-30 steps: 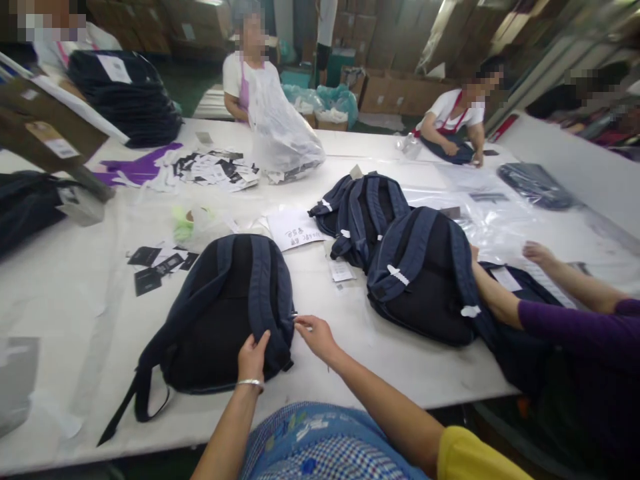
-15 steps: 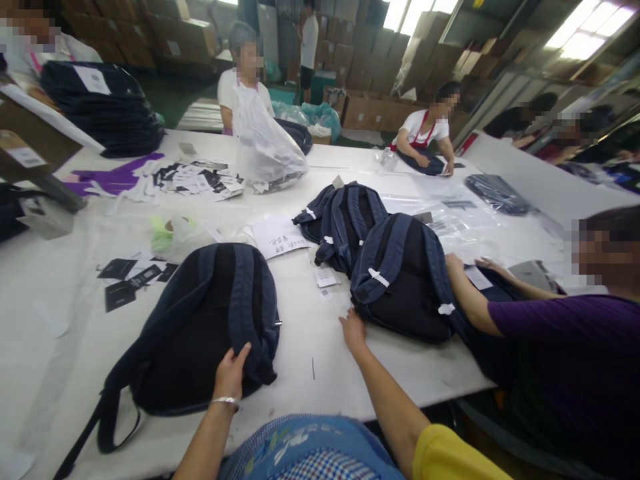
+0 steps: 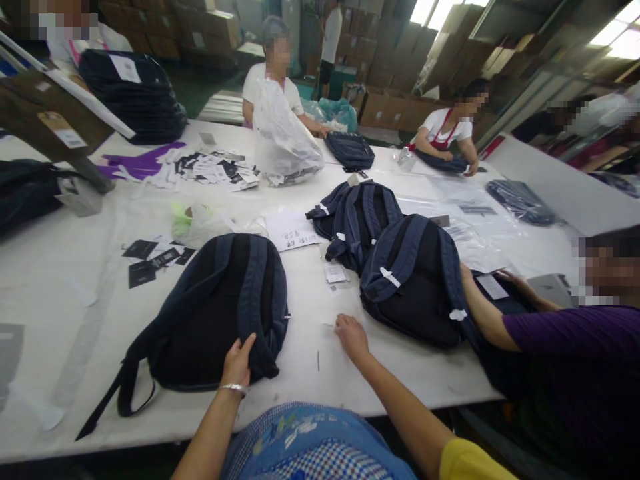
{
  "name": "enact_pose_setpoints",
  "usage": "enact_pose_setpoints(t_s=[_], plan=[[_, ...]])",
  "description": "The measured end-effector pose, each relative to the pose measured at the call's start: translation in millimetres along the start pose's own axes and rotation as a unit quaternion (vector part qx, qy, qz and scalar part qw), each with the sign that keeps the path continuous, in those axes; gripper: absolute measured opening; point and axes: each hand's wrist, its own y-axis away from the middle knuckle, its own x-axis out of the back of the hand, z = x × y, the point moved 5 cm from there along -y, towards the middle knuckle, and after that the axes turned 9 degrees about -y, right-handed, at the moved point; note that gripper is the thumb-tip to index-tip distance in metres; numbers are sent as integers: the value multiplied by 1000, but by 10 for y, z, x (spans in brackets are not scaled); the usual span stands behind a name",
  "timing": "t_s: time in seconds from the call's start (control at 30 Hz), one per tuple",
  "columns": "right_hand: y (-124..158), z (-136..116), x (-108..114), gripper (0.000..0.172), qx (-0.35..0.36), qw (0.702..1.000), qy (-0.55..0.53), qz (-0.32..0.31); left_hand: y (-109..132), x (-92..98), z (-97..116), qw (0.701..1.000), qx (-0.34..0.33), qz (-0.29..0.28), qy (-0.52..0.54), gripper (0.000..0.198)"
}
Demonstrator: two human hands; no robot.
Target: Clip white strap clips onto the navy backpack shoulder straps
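Note:
A navy and black backpack (image 3: 200, 327) lies in front of me on the left, its padded back and shoulder straps facing up. My left hand (image 3: 239, 360) is closed on its lower right side, thumb over the strap. Over the white table between the bags, my right hand (image 3: 351, 335) pinches a small whitish strip (image 3: 329, 325), too blurred to make out further. Just right of that hand lies a second backpack (image 3: 415, 280) with white pieces on its straps. More backpacks (image 3: 363, 207) are heaped behind it.
A co-worker in a purple sleeve (image 3: 565, 330) handles a dark bag on the right. Black tags (image 3: 155, 260), a handwritten paper sheet (image 3: 290, 230) and a small label (image 3: 335, 272) lie on the table (image 3: 300, 413). Other people work across it.
My right hand has moved away from the right-hand backpack's lower edge, and a small whitish strip now shows at its fingertips. My left hand stays on the left backpack. The view has shifted slightly.

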Motion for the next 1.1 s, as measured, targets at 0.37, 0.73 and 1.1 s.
enact_pose_setpoints(t_s=[0.37, 0.73, 1.1], plan=[[310, -149, -254, 21, 21, 999, -27, -38, 3, -4, 12, 1000, 3, 1, 7, 15], [81, -456, -224, 15, -22, 969, -215, -120, 118, -2, 104, 999, 20, -20, 24, 12], [-368, -1913, -694, 8, 102, 926, -123, -343, 281, -31, 353, 998, -61, -19, 10, 32]])
